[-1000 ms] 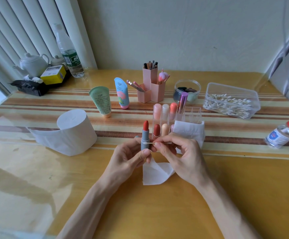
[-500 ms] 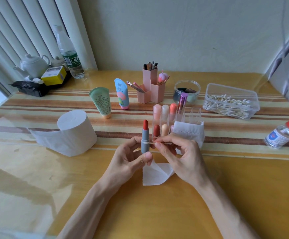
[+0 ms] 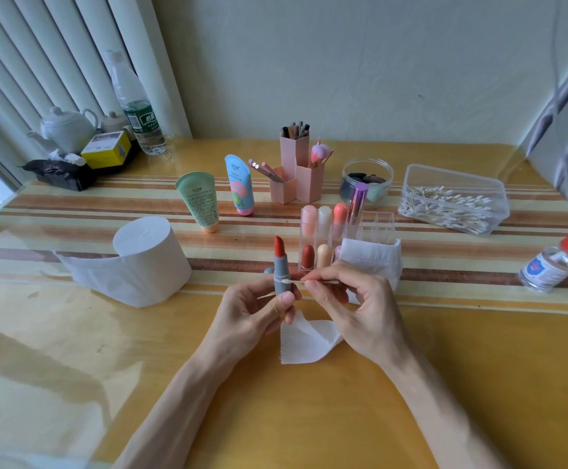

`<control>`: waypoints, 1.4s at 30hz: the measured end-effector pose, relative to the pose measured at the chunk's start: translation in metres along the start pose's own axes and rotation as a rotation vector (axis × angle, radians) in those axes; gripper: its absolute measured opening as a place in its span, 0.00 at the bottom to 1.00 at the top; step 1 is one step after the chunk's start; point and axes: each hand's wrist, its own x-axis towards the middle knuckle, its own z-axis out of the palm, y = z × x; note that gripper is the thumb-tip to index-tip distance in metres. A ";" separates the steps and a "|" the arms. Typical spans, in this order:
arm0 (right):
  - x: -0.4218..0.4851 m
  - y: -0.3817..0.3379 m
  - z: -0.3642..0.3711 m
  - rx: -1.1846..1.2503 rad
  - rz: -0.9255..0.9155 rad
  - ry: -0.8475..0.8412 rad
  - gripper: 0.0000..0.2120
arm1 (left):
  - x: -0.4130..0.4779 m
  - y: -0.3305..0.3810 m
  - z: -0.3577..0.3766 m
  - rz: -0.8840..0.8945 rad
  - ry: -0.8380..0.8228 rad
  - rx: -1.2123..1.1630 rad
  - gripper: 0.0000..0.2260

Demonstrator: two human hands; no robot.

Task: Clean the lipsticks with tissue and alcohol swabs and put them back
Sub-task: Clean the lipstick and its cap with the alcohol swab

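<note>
Front and centre, just above the table [image 3: 479, 384]: gripping the lipstick [image 3: 280, 269] upright in the left hand [image 3: 252, 313], thumb and fingers curled round the grey base, with the wound-out red tip clear of skin. Pinching a cotton swab [image 3: 296, 281] level in the right hand [image 3: 350, 299], fingertips closed tight on the stick, touching its white end to the grey collar, probably working the seam. Loose tissue [image 3: 306, 343] laid on the table right below, likely for smears. Further back, empty slots in the clear rack [image 3: 377, 225], presumably for the return.
</note>
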 end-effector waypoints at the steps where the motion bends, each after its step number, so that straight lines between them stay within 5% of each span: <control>1: 0.000 0.000 0.001 -0.007 -0.001 -0.004 0.05 | 0.000 0.000 0.000 0.008 -0.014 0.011 0.08; 42: 0.000 0.000 -0.005 -0.027 -0.011 0.061 0.03 | -0.001 -0.002 -0.001 0.054 -0.074 0.030 0.09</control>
